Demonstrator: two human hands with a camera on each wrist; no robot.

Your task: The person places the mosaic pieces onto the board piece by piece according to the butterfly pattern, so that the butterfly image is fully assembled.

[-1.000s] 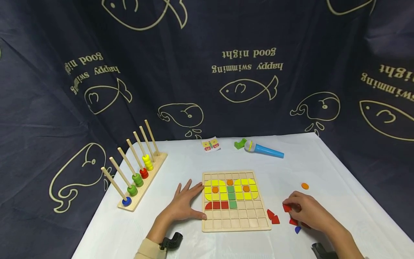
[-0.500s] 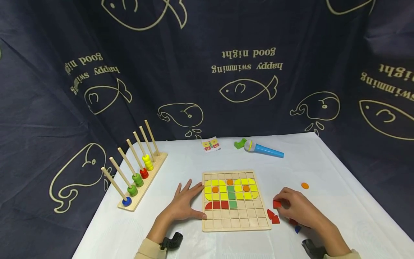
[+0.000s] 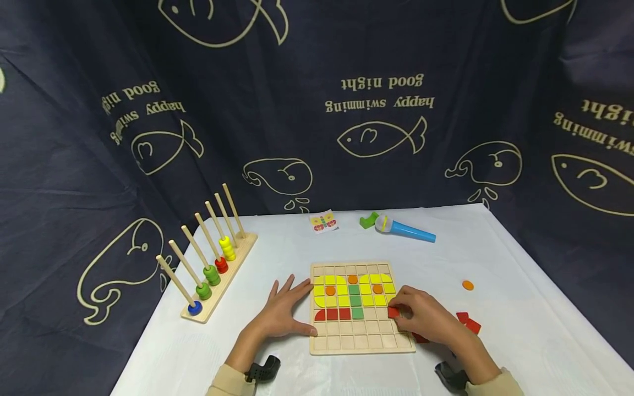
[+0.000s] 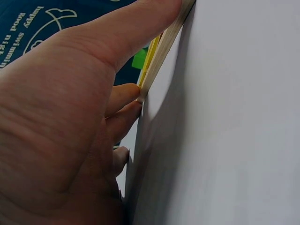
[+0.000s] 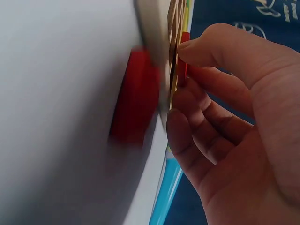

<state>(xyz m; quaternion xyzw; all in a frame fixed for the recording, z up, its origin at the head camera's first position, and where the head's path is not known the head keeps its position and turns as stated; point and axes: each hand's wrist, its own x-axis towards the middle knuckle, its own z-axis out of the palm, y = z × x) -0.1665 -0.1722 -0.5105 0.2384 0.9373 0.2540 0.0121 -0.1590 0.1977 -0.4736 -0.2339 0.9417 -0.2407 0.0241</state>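
A wooden grid board (image 3: 346, 344) lies mid-table, with yellow, orange, green and red tiles in its squares. My left hand (image 3: 279, 311) rests at the board's left edge, fingers spread and straight, thumb touching the lower left side; the left wrist view shows the thumb (image 4: 136, 28) against the wooden edge. My right hand (image 3: 426, 316) pinches a red tile (image 3: 393, 312) between thumb and fingers over the board's right side. In the right wrist view that red tile (image 5: 183, 61) stands at the grid, partly hidden by the fingers.
Red pieces (image 3: 473, 326) and an orange disc (image 3: 468, 285) lie to the right; another red piece (image 3: 420, 338) shows under the right hand. Behind the board are a butterfly picture card (image 3: 323, 221), a green block (image 3: 369, 220) and a toy microphone (image 3: 411, 231). A bead abacus (image 3: 218, 280) stands left.
My right hand has moved left from beside the loose pieces to the board's right side, carrying the red tile. The left hand has stayed at the board's edge.
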